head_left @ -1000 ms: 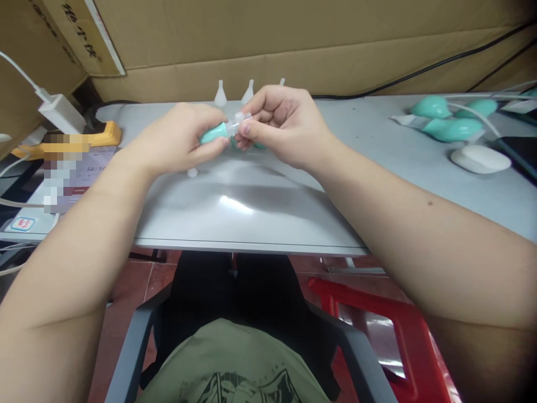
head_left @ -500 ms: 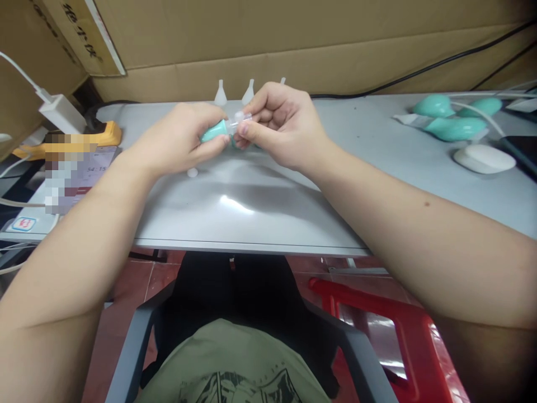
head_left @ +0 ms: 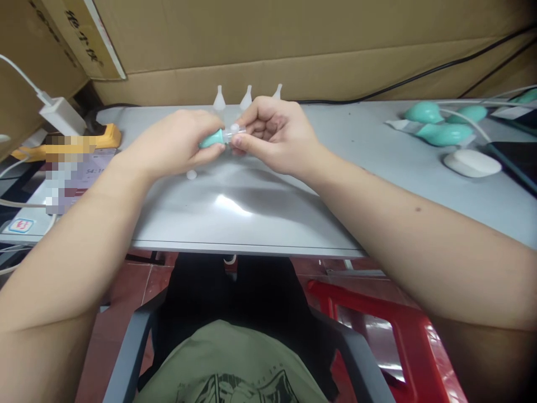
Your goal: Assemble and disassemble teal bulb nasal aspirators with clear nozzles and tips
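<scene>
Wrapped in the fingers of my left hand [head_left: 174,143] is a teal squeeze bulb [head_left: 211,139], its neck pointing right. Thumb and fingertips of my right hand [head_left: 283,134] pinch a clear plastic tube piece [head_left: 240,130] at that neck. The two parts meet end to end; I cannot tell how firmly they are joined. Behind the hands stand a white tapered nozzle [head_left: 219,99], a second nozzle [head_left: 246,99] and a third nozzle [head_left: 278,91], partly covered by my right hand. A small white disc [head_left: 192,174] lies just below my left hand.
More teal bulbs [head_left: 447,134] with clear wrapping lie at the right, beside a white mouse [head_left: 472,163]. At the left are a yellow power strip [head_left: 112,136], a white charger [head_left: 62,116] and a phone [head_left: 98,168]. Cardboard [head_left: 272,45] walls the table's back edge.
The view has shifted slightly, with the objects at the right appearing further left. Both hands keep their grips on the bulb and the clear piece, with little change between them.
</scene>
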